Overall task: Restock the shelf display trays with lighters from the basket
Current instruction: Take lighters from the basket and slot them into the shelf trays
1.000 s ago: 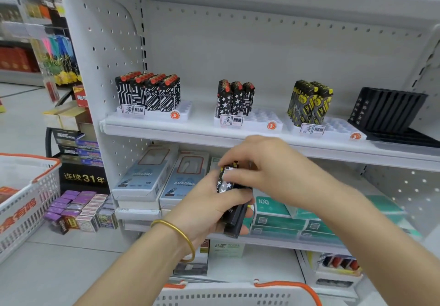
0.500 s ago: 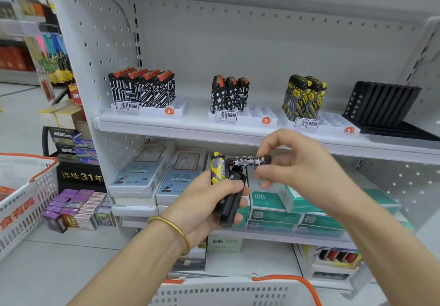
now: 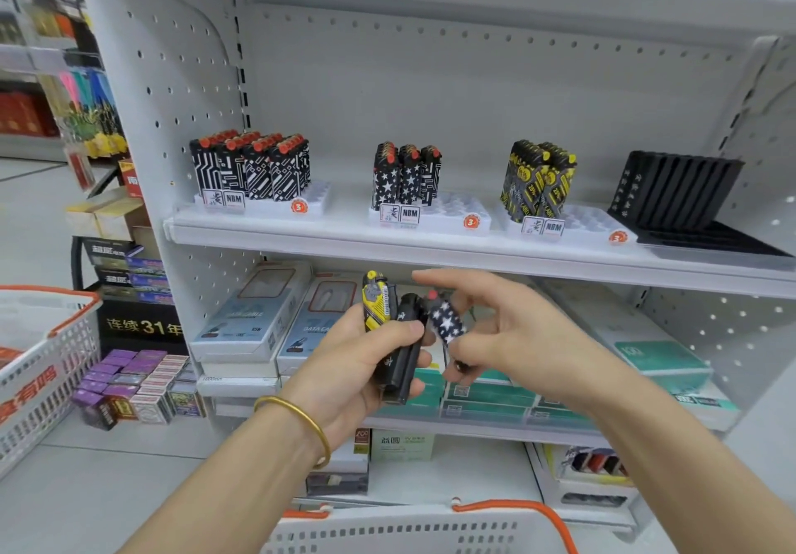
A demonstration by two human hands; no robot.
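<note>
My left hand [image 3: 357, 364] grips a bunch of lighters in front of the lower shelf: a yellow-patterned lighter [image 3: 376, 301] and black lighters [image 3: 402, 346] stick up from it. My right hand [image 3: 508, 334] pinches a black star-print lighter [image 3: 447, 321] with a red cap, tilted, right beside the bunch. On the upper shelf stand three white display trays: the line-pattern tray [image 3: 310, 204] at left, the star tray [image 3: 456, 213] in the middle, the yellow tray [image 3: 590, 224] at right. Each tray holds lighters at its left and has bare slots at its right.
A black ribbed tray [image 3: 706, 237] stands at the far right of the upper shelf [image 3: 344, 237]. A white basket with orange handles [image 3: 430, 527] sits below my arms; another basket [image 3: 38, 364] is at left. Boxed goods fill the lower shelf.
My right hand has drawn the star-print lighter out of the bunch and turned it from lying sideways to tilted upright. The left hand stays closed around the other lighters.
</note>
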